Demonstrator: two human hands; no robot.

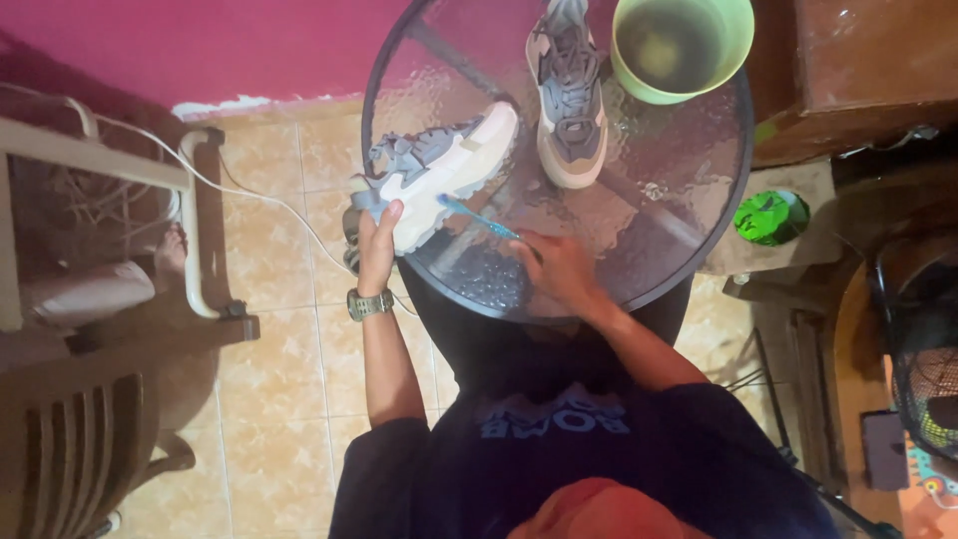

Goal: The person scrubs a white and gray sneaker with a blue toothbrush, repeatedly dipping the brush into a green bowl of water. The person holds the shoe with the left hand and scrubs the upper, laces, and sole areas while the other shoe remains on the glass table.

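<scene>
The left hand [377,240], a watch [369,303] on its wrist, gripped the heel of a grey and cream sneaker [439,172], its fingers curled around the back of the shoe. The sneaker lay tipped on its side at the left edge of a round glass bench [689,190], its heel jutting past the rim and its toe pointing toward the bench's middle. The right hand [561,268] rested low on the glass near the front rim, fingers pinched on the handle of a blue toothbrush [479,217]. The brush slanted up and left, and its head met the pale sole of the held sneaker.

A second sneaker [571,95] of the same colours stood upright on the bench, just beside the first, toe toward the person. To its right, near the far rim, sat a light green bucket [682,45]. It held murky, dark liquid; whether anything lay under the surface could not be told.

Beyond the bench, a green round object [770,218] sat on a low ledge at the right. A plastic chair [70,449] stood at the lower left on the tiled floor [279,359], and a white cable [249,195] trailed across the tiles.
</scene>
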